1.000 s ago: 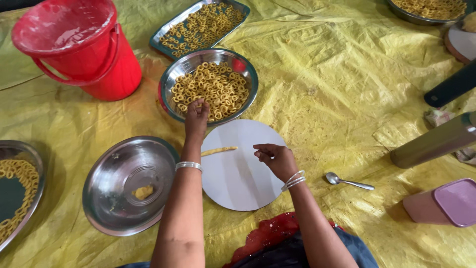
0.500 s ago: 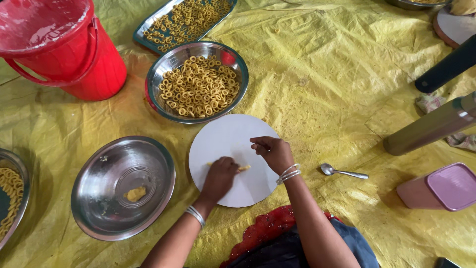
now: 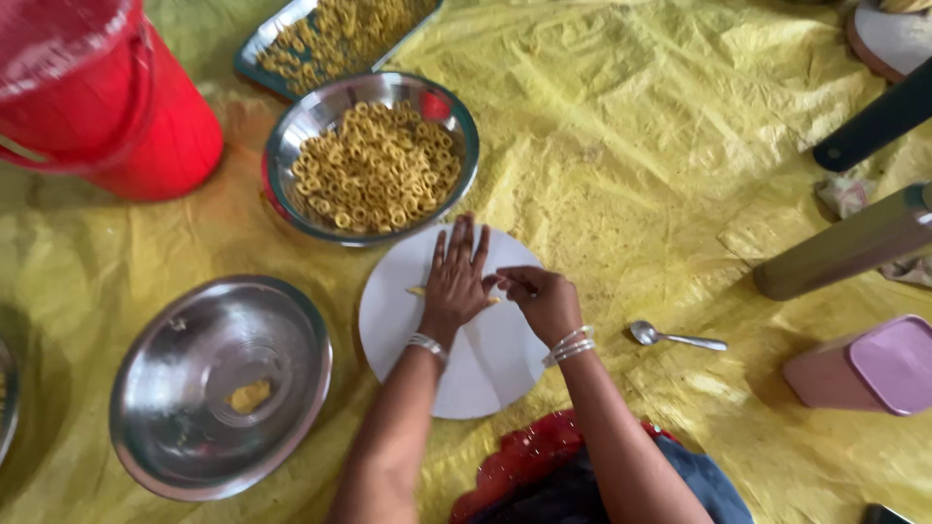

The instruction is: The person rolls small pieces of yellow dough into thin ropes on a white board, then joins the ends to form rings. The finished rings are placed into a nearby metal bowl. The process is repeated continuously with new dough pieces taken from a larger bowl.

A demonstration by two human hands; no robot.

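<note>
Left hand (image 3: 456,281) flat, fingers spread, pressing dough strip (image 3: 419,290) on white board (image 3: 485,374). Right hand (image 3: 544,301) pinching strip's end. Bowl of rings (image 3: 374,155) just beyond board; steel bowl (image 3: 221,383) left, spoon (image 3: 675,338) right, red bucket (image 3: 107,97) far left.

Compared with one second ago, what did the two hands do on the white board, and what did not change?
The left hand came back from near the bowl of rings and now lies flat, fingers spread, over the dough strip on the white round board. The right hand stayed at the strip's right end, fingertips pinched. The bowl of rings, empty steel bowl, spoon and red bucket kept their places.
</note>
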